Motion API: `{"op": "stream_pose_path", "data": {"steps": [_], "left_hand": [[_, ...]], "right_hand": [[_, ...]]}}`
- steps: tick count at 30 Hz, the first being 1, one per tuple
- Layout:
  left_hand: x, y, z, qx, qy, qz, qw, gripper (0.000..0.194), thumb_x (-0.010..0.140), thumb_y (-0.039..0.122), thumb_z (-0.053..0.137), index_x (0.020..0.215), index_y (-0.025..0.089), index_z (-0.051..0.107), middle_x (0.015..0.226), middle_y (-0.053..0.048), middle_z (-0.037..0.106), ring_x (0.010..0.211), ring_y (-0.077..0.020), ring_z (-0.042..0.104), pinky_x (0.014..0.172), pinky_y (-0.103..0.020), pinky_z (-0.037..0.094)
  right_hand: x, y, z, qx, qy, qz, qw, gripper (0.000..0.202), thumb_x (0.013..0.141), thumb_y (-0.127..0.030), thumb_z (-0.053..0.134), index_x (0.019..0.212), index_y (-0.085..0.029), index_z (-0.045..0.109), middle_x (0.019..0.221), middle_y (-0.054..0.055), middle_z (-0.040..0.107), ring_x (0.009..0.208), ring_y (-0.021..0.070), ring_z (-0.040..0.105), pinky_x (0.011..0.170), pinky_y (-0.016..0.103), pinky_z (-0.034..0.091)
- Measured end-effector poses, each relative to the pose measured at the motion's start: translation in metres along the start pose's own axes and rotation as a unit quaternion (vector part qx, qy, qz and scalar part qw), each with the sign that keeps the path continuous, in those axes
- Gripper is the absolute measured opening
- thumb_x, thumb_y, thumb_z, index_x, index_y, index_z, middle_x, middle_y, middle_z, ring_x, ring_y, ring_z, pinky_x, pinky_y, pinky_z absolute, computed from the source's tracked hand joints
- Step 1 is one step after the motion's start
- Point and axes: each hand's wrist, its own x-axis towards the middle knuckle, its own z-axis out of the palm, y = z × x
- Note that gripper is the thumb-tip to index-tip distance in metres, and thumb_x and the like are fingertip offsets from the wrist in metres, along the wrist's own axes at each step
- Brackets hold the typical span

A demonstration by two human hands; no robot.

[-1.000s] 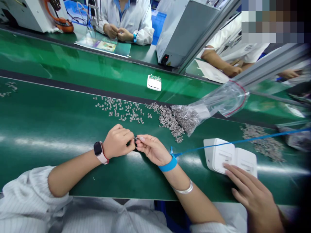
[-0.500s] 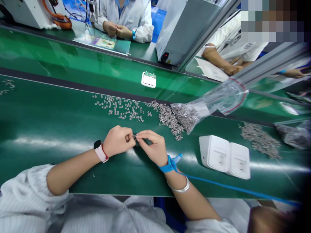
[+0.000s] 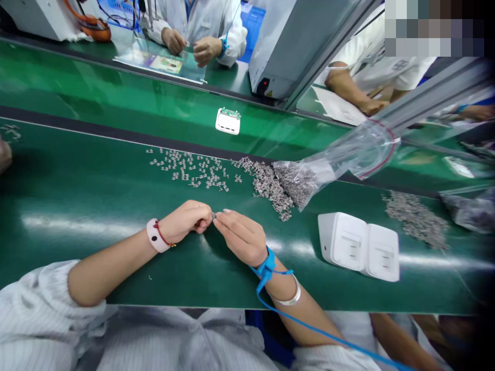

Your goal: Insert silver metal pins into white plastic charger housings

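White casing (image 3: 228, 124): had slid a little toward nine o'clock along the green conveyor belt (image 3: 135, 111) since the earlier frame; at the far bench, the co-worker's hands (image 3: 207, 50) had parted.
Left hand (image 3: 186, 219): wrist rolled, fingers curled, thumb and forefinger pinched on a small metal piece (image 3: 214, 216); whether the curled palm hid more could not be told.
Right hand (image 3: 242, 237): fingertips drawn narrow onto that same piece, meeting the left ones.
Small metal piece: sat between both sets of fingertips, above the green tabletop (image 3: 96, 206); its outline was mostly covered.
Handling: it was probably very light, stiff and slick, with thin parts that might bend; a fingertip pinch on its edges seemed the best hold.
Scattered metal pieces (image 3: 189, 169): lay spread out at eleven o'clock from the hands.
Metal heap (image 3: 270, 190): lay at two o'clock, against the clear zip bag (image 3: 299, 183); tangling looked likely there.
White twin adapter housing (image 3: 358, 245): stood at three o'clock, well apart from the hands.
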Motion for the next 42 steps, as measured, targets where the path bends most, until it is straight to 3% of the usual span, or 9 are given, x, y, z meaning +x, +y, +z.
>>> {"op": "stream_pose_path", "data": {"steps": [4,11,16,21,24,28,33,38,42], "left_hand": [[0.0,0.0,0.001,-0.024,-0.027,-0.019,0.999,0.014,0.06,0.021,0.047,0.049,0.015,0.04,0.045,0.005,0.038,0.041,-0.0045,0.034,0.041,-0.017,0.027],[0.0,-0.005,0.002,0.263,0.103,0.191,0.94,0.015,0.076,0.028,0.055,0.08,0.014,0.055,0.065,0.001,0.055,0.056,-0.0075,0.05,0.052,-0.017,0.041],[-0.002,-0.01,0.0,0.426,0.162,0.344,0.821,0.013,0.082,0.026,0.052,0.084,0.015,0.059,0.074,-0.002,0.062,0.062,-0.0094,0.056,0.056,-0.019,0.044],[-0.001,-0.014,-0.005,0.562,0.173,0.433,0.683,0.011,0.084,0.023,0.049,0.084,0.016,0.058,0.084,-0.003,0.066,0.077,-0.0151,0.059,0.073,-0.027,0.044],[-0.002,-0.011,-0.005,0.541,0.146,0.416,0.716,0.015,0.088,0.023,0.044,0.082,0.016,0.056,0.079,-0.003,0.062,0.071,-0.0136,0.056,0.068,-0.026,0.041],[-0.005,-0.007,0.001,0.402,0.065,0.353,0.842,0.026,0.092,0.025,0.033,0.075,0.015,0.05,0.071,-0.002,0.052,0.067,-0.0122,0.048,0.065,-0.025,0.038],[-0.006,-0.011,0.01,-0.01,-0.098,0.157,0.983,0.031,0.09,0.034,0.036,0.066,0.016,0.04,0.062,0.002,0.04,0.057,-0.0101,0.043,0.058,-0.023,0.038],[-0.008,-0.012,0.012,-0.299,-0.241,-0.065,0.921,0.03,0.085,0.031,0.046,0.061,0.015,0.037,0.056,0.004,0.032,0.049,-0.0067,0.037,0.052,-0.018,0.036],[-0.009,-0.01,0.012,-0.297,-0.212,-0.036,0.93,0.027,0.086,0.028,0.045,0.063,0.015,0.04,0.056,0.003,0.035,0.05,-0.0076,0.041,0.053,-0.019,0.037]], "right_hand": [[0.008,-0.001,0.0,0.11,0.053,0.153,0.981,0.021,0.077,-0.003,0.055,0.085,-0.019,0.066,0.085,0.005,0.07,0.081,0.0137,0.065,0.071,0.026,0.057],[0.008,0.003,0.002,0.232,0.06,0.345,0.907,0.016,0.077,-0.011,0.058,0.083,-0.021,0.068,0.083,0.004,0.069,0.078,0.014,0.064,0.071,0.028,0.054],[0.005,0.002,0.004,0.24,0.066,0.407,0.879,0.01,0.077,-0.017,0.06,0.081,-0.021,0.068,0.08,0.003,0.068,0.072,0.0135,0.064,0.066,0.025,0.053],[0.007,0.0,0.003,0.219,0.061,0.397,0.889,0.008,0.075,-0.015,0.06,0.078,-0.019,0.067,0.075,0.002,0.067,0.069,0.0123,0.063,0.063,0.024,0.052],[0.008,-0.002,0.002,0.192,0.058,0.351,0.915,0.011,0.076,-0.011,0.058,0.079,-0.02,0.066,0.073,0.002,0.067,0.068,0.0116,0.062,0.064,0.024,0.052],[0.009,-0.003,0.001,0.148,0.083,0.208,0.963,0.022,0.076,-0.002,0.054,0.083,-0.02,0.064,0.077,0.003,0.068,0.075,0.0121,0.064,0.068,0.026,0.054],[0.006,0.003,-0.005,0.045,0.08,-0.003,0.996,0.019,0.077,-0.004,0.057,0.09,-0.017,0.062,0.083,0.007,0.069,0.083,0.015,0.064,0.073,0.03,0.057],[0.003,0.009,-0.016,-0.034,0.022,-0.129,0.991,0.011,0.081,-0.01,0.054,0.087,-0.015,0.062,0.089,0.009,0.07,0.089,0.0167,0.064,0.078,0.032,0.056],[0.001,0.01,-0.01,0.017,0.061,-0.059,0.996,0.017,0.079,-0.007,0.055,0.093,-0.015,0.061,0.085,0.007,0.069,0.086,0.0147,0.064,0.076,0.03,0.056]]}}
